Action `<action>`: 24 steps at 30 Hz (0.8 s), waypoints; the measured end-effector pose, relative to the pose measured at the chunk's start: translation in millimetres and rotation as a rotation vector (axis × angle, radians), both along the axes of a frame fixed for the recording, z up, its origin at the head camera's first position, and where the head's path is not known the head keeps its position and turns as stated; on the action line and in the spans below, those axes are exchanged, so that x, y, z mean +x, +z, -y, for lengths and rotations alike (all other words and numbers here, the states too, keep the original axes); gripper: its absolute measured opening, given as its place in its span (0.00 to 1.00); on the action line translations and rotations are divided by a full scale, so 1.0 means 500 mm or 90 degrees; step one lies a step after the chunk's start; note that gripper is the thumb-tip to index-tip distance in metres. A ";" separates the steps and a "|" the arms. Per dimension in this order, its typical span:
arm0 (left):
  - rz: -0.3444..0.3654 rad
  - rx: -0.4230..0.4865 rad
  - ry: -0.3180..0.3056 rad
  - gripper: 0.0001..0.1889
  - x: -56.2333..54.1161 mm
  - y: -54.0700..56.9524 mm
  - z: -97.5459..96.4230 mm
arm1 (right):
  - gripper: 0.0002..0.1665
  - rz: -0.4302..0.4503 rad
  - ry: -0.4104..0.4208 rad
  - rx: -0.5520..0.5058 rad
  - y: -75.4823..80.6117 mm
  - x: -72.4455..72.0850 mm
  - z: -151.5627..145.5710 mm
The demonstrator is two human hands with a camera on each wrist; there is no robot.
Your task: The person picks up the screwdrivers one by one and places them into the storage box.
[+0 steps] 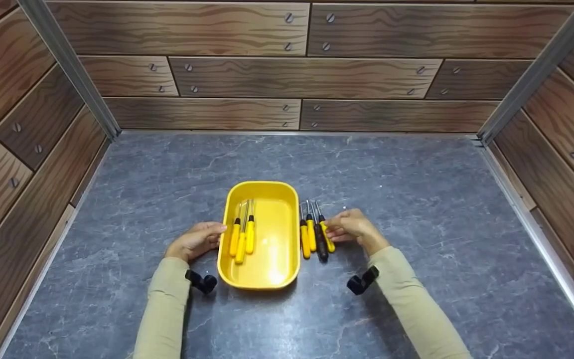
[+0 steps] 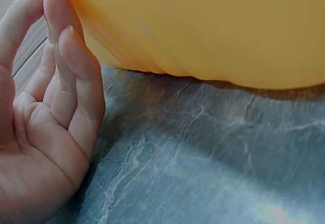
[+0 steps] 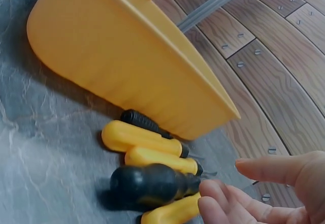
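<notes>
Pinching the round-cornered yellow plastic tray (image 1: 272, 269) nearer the left edge of the bench (image 1: 416, 184), the left hand (image 1: 197, 241) steadies it, while the right hand (image 1: 353, 229), thumb and fingers apart, seems to be choosing from long metal screwdrivers (image 1: 311, 237) with yellow or black handles and must next grab one.

Both forearms (image 1: 162, 309) extend forward, left hand (image 1: 198, 241) pinching at its fingertips (image 2: 62, 10), right hand (image 1: 352, 228) with thumb (image 3: 277, 168) apart from bent fingers (image 3: 217, 199).
</notes>
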State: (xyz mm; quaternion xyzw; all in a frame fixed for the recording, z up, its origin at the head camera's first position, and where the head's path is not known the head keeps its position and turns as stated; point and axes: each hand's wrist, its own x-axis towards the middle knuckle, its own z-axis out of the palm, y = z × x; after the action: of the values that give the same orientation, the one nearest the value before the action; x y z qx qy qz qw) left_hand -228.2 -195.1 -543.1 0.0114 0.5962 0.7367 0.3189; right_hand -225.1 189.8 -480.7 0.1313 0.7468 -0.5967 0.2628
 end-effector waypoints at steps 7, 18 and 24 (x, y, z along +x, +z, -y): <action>0.002 0.020 -0.005 0.07 0.000 0.000 0.001 | 0.16 0.002 -0.005 0.021 -0.007 0.001 -0.007; 0.007 0.014 0.000 0.07 0.000 -0.002 0.002 | 0.12 0.011 -0.011 0.056 -0.017 -0.003 -0.008; 0.004 0.011 0.006 0.07 0.001 -0.002 0.000 | 0.02 0.003 -0.014 0.105 -0.019 -0.004 -0.004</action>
State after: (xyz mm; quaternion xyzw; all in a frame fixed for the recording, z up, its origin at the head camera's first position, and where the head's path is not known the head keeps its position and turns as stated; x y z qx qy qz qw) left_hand -227.6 -195.0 -544.1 0.0087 0.5890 0.7431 0.3175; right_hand -227.3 191.9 -490.1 0.1624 0.7911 -0.5358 0.2463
